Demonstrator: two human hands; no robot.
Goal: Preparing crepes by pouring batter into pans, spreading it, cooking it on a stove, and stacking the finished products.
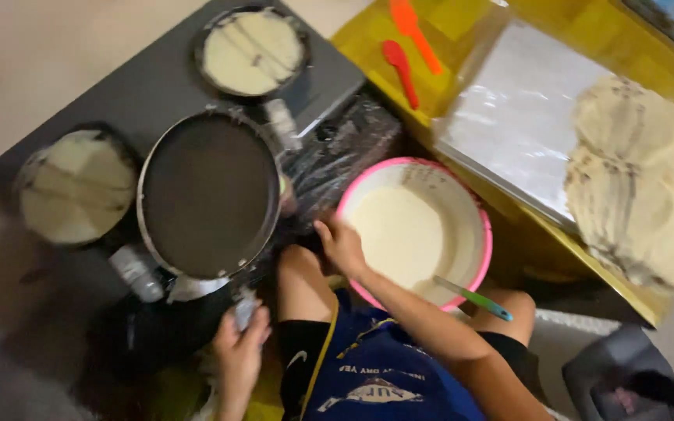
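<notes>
A dark grey flat stove top (157,86) fills the upper left, bearing three round pans; beside it on the right a yellow table surface (462,70) carries a large clear plastic sheet (516,117) and, at its right end, a tall stack of pale thin round flatbreads (649,179). The biggest pan, a wide round black frying pan with a metal rim (208,195), shows a bare dark face; its handle (247,308) runs toward the person, whose left hand (239,347) is closed around it. A smaller dark round pan (76,191) at the far left and another round pan (253,51) at the top each hold a pale crepe. Just right of the big pan sits a round pink plastic bowl of cream-coloured batter (419,230); the right hand (342,243) rests on its near-left rim, fingers curled over the edge; a green-handled ladle (473,298) leans on the rim nearby. On the yellow surface lie an orange spatula (415,35) and a red spoon (401,70).
</notes>
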